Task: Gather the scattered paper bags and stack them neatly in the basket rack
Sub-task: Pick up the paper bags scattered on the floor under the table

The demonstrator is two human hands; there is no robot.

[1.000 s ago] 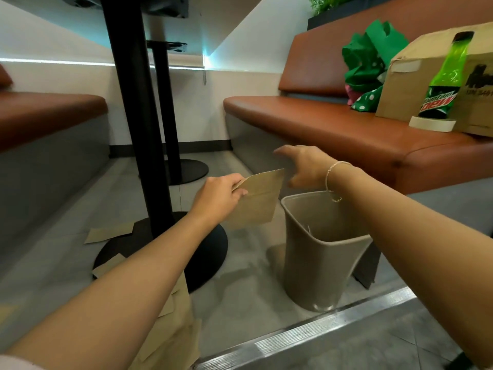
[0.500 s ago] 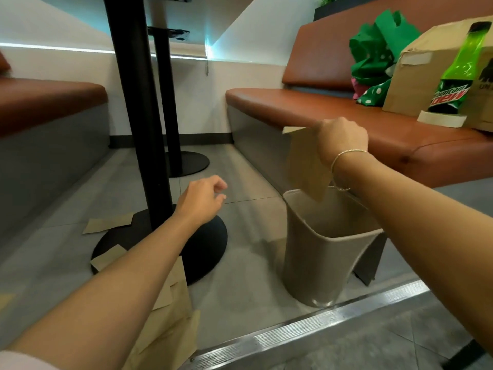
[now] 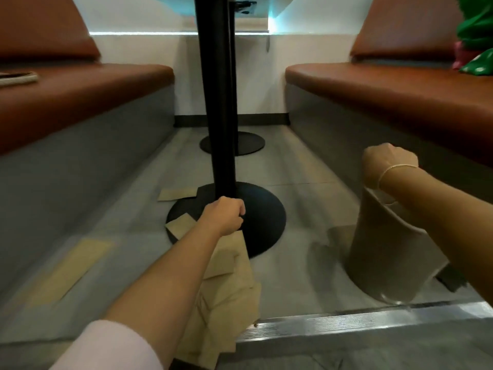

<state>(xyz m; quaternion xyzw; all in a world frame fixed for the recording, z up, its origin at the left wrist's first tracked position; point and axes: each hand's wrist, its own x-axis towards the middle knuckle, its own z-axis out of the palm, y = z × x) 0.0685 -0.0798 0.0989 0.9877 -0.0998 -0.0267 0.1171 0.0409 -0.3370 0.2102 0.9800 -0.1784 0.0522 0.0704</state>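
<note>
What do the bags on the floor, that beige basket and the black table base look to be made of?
The bags look like thin brown kraft paper: flat, matte, creased. The basket seems to be moulded plastic with a dull beige finish and smooth, seamless walls, though blur leaves this open. The table base looks like metal coated in matte black: a thin, rigid disc with a soft sheen.

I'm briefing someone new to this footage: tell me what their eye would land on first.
The black table post stands dead centre on its round base, with the left hand reaching in just before it. Brown paper bags lie strewn on the floor around the base and under the left arm. At right, the right hand hovers over the beige basket, beside the bench.
</note>
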